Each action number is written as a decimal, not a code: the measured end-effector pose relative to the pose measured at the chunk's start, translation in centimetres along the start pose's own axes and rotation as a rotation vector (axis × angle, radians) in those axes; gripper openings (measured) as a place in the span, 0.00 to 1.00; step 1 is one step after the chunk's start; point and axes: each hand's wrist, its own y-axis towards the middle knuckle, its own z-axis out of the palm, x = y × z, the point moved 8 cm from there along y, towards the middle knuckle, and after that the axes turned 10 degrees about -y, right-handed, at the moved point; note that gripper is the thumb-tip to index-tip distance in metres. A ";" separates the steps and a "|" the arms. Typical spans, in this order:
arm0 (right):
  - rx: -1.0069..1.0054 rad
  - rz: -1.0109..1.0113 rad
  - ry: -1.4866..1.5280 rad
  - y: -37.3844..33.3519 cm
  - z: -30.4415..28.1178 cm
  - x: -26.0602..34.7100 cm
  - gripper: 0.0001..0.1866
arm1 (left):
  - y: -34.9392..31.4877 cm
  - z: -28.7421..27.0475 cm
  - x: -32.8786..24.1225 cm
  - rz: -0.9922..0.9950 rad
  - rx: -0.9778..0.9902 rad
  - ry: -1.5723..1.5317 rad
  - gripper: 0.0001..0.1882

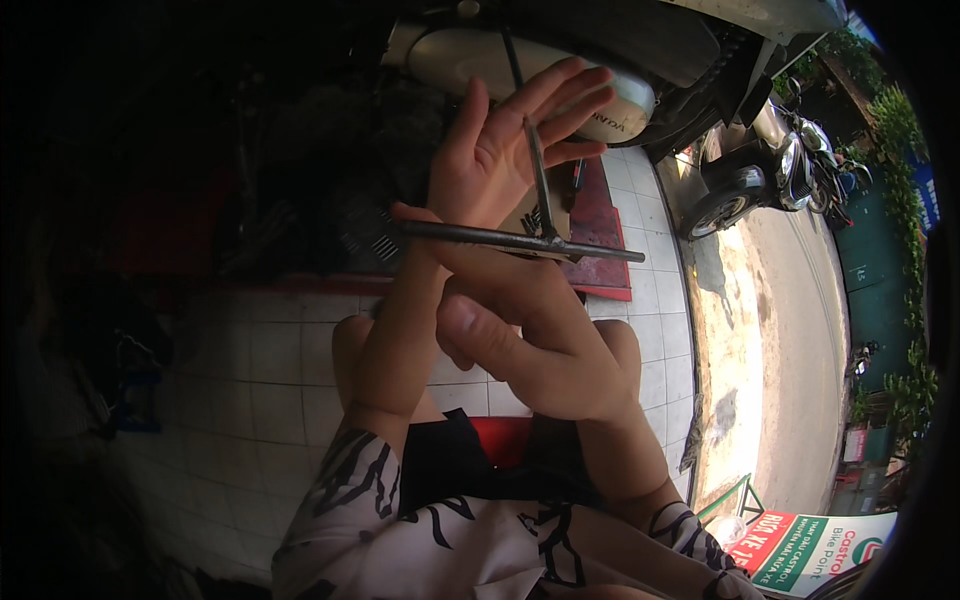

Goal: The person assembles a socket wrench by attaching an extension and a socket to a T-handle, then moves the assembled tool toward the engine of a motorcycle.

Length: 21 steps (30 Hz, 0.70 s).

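Observation:
A dark metal T-handle wrench (pixel 592 252) stands out in front of my hands, its crossbar toward me and its shaft running up toward a motorbike (pixel 560 75). My right hand (pixel 540 345) is bent round below the crossbar, the thumb folded in and one finger reaching to the bar's left end. Part of its grip is hidden. Beyond the bar, my left hand (pixel 485 155) has its palm turned up and its fingers spread, with nothing in it. The shaft passes across the left fingers; whether they touch it I cannot tell. Where the shaft ends is dark.
Beneath the motorbike is a red platform (pixel 610 225) with small items on it. White tiles (pixel 275 345) cover the floor. Parked motorbikes (pixel 775 170) stand by the sunlit road at right. A sign (pixel 800 550) is at lower right, and the left side is dark.

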 end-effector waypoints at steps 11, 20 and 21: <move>-0.370 0.347 0.306 -3.8 -3.5 -4.7 0.29 | -0.3 -0.9 -1.7 0.068 0.038 -0.007 0.46; -1.021 -0.052 -0.629 -7.1 -9.5 0.4 0.18 | 0.0 -0.7 -0.5 0.042 -0.012 0.010 0.44; -0.961 -0.146 -0.789 -6.6 -9.1 1.7 0.17 | 0.0 -0.7 -0.5 0.043 -0.010 0.015 0.44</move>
